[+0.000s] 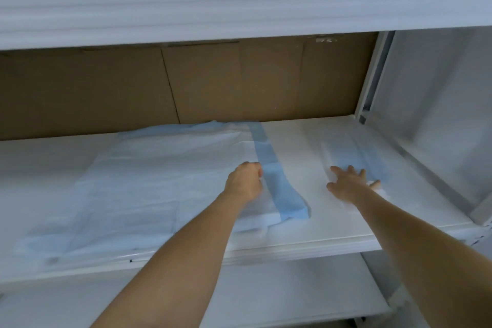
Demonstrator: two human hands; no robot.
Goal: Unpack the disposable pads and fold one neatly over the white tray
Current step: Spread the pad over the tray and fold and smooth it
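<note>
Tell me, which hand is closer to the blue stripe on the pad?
Left. The left hand rests right beside the blue stripe, touching its edge. The right hand lies flat farther right, across bare white tray.

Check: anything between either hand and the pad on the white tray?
Nothing visible. Left hand already grips the pad at its blue edge strip; right hand lies spread on the white tray beside it.
</note>
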